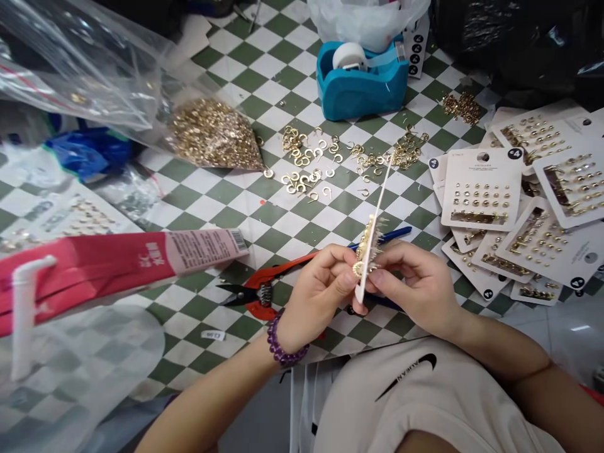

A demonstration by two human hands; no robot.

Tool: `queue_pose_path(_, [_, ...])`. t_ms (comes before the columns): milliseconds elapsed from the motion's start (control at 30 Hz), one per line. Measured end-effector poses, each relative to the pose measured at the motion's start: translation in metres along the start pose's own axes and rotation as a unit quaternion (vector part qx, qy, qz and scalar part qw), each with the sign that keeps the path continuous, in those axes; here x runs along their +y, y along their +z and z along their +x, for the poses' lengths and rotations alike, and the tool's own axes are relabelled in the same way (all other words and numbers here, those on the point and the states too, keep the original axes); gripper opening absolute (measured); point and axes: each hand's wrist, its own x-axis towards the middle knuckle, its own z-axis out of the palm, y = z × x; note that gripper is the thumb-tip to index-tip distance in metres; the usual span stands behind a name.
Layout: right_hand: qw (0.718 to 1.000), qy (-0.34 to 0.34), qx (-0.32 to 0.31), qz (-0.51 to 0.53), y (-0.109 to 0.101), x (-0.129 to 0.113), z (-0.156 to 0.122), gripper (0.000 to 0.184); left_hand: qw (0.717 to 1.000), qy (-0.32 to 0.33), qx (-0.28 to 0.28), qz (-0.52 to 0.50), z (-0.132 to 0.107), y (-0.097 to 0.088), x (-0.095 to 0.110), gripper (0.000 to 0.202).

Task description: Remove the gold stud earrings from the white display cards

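Both hands hold up a narrow white card strip (378,217) in front of me, its lower end pinched between them. Gold stud earrings (365,253) are stuck in a row along the strip. My left hand (317,292) grips the strip from the left, with a purple beaded bracelet (287,340) on its wrist. My right hand (413,282) pinches the strip and earrings from the right. Red-handled thread snips (257,293) lie just under my left hand, and a blue pen (383,236) lies partly hidden behind both hands.
A green-and-white checkered mat (278,226) covers the work surface. Loose gold hooks (302,165) lie on it below a plastic bag of gold pieces (212,134). Earring cards (481,189) are stacked at right. A blue tape dispenser (361,82) stands at the back; a pink package (117,264) lies at left.
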Motion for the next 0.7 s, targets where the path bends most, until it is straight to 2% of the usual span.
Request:
queue_pose_path(67, [0.991, -0.070, 0.033, -0.109, -0.001, 0.001, 0.000, 0.007, 1.000, -0.006, -0.002, 0.011, -0.001, 0.000, -0.001, 0.033])
queue_pose_path(167, [0.969, -0.155, 0.056, -0.186, -0.003, 0.004, 0.001, 0.009, 0.998, 0.023, 0.022, 0.046, -0.004, 0.002, -0.004, 0.033])
queue_pose_path(267, [0.959, -0.188, 0.057, -0.206, -0.003, 0.004, 0.001, 0.009, 0.988, 0.105, 0.049, 0.105, -0.006, 0.005, -0.005, 0.027])
queue_pose_path(367, [0.957, -0.196, 0.055, -0.207, -0.003, 0.002, 0.001, 0.009, 0.957, 0.208, 0.051, 0.195, -0.008, 0.005, -0.004, 0.014])
queue_pose_path(433, [0.958, -0.196, 0.058, -0.203, -0.004, 0.001, 0.001, 0.009, 0.916, 0.263, 0.043, 0.300, -0.009, 0.003, 0.001, 0.014])
queue_pose_path(467, [0.958, -0.195, 0.058, -0.201, -0.004, 0.001, 0.000, 0.009, 0.883, 0.291, 0.042, 0.365, -0.009, 0.002, 0.004, 0.016])
queue_pose_path(533, [0.957, -0.198, 0.057, -0.203, -0.005, 0.000, 0.000, 0.008, 0.800, 0.348, 0.046, 0.486, -0.008, -0.001, 0.010, 0.017])
queue_pose_path(600, [0.954, -0.207, 0.052, -0.213, -0.005, 0.000, 0.000, 0.008, 0.725, 0.398, 0.043, 0.561, -0.007, -0.003, 0.016, 0.013])
queue_pose_path(633, [0.951, -0.212, 0.051, -0.219, -0.005, -0.001, 0.000, 0.008, 0.703, 0.417, 0.037, 0.575, -0.006, -0.004, 0.018, 0.012])
queue_pose_path(700, [0.947, -0.221, 0.051, -0.229, -0.005, -0.002, 0.001, 0.009, 0.689, 0.441, 0.029, 0.575, -0.003, -0.003, 0.021, 0.012])
